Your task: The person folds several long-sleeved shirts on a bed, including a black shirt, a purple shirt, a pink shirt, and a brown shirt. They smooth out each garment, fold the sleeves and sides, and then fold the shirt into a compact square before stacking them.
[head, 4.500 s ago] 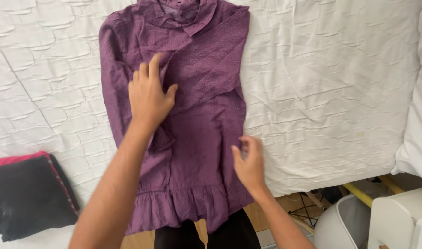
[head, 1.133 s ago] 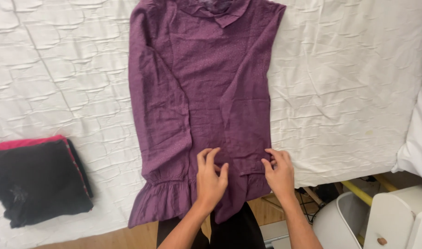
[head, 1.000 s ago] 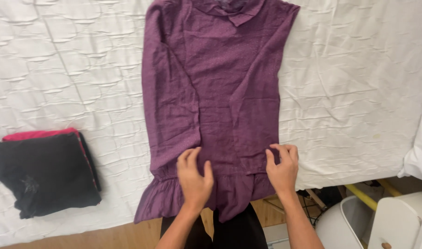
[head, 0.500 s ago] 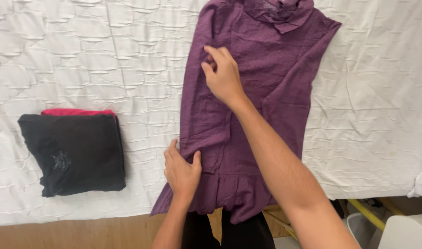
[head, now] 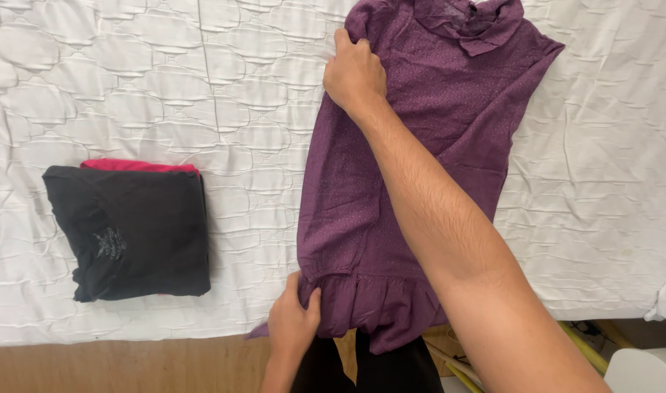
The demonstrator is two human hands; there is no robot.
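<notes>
- A purple dress (head: 413, 182) with a ruffled collar and a ruffled hem lies spread on a white quilted bed cover (head: 202, 87), its collar at the far edge of the view and its hem hanging just over the near edge of the bed.
- The right hand (head: 355, 73) reaches across the garment to its far left shoulder area, fingers clenched on the fabric at the dress's left edge; the forearm lies diagonally over the middle of the dress.
- The left hand (head: 293, 320) is at the near left corner of the dress, pinching the fabric just where the ruffle begins, thumb on top and fingers tucked under the edge.
- Both hands are therefore grasping the same left side of the dress, one far and one near.
- To the left, well apart from the dress, a folded black garment (head: 129, 233) sits on top of a folded red garment (head: 140, 166), only a thin strip of which shows at its far edge.
- A strip of wooden floor (head: 115, 367) shows along the near edge of the bed.
</notes>
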